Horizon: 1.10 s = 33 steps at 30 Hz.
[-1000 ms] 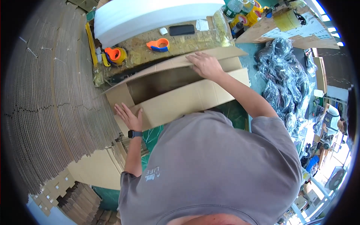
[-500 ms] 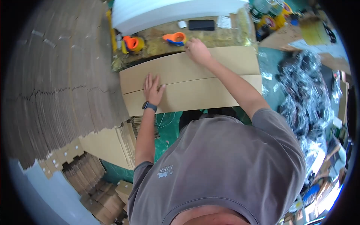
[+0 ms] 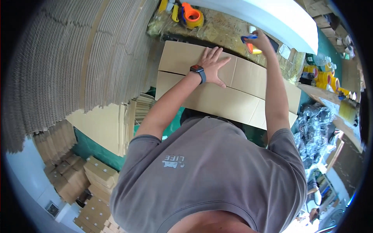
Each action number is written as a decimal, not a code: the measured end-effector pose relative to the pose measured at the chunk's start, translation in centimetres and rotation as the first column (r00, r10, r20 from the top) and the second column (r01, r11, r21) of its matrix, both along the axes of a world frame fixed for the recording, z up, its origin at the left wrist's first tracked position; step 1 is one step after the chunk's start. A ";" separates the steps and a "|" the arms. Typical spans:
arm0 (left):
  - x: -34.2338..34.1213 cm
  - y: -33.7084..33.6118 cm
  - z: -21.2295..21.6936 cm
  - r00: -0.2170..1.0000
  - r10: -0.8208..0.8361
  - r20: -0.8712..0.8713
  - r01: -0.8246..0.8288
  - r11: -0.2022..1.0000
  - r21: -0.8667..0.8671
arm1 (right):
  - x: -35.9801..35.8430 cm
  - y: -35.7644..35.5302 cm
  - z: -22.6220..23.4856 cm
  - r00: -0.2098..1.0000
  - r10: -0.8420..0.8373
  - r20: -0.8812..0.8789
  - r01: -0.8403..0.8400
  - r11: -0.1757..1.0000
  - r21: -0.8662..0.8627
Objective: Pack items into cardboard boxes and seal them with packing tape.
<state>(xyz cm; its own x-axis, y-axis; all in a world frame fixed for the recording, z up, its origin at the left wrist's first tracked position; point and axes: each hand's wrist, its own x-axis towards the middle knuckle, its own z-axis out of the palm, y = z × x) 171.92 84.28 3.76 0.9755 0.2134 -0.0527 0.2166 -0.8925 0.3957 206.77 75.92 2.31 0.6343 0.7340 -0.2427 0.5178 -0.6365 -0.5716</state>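
Head: dispenser (image 3: 249,47) apparently in right grip (image 3: 261,40)

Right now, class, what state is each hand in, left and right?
Left hand: open and spread, resting on the cardboard box.
Right hand: closed, holding the orange-and-blue tape dispenser.

I work in fairly bright light, glare washing out the lower right, crumpled plastic (image 3: 315,134) glinting, my right hand (image 3: 262,41) slightly blurred, straight edges bowing toward the black rim
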 end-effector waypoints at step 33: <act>-1.4 -4.4 -1.1 0.995 -0.104 -0.006 0.104 0.994 -0.014 | -37.2 -40.6 2.2 0.852 -0.440 -0.282 0.393 0.895 -0.210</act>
<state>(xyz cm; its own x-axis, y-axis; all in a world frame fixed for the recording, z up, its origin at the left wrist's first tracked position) 170.57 79.89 2.68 0.9920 0.1100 -0.0619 0.1258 -0.9048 0.4068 169.53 35.35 4.50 0.7452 0.3614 -0.5604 -0.0060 -0.8367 -0.5476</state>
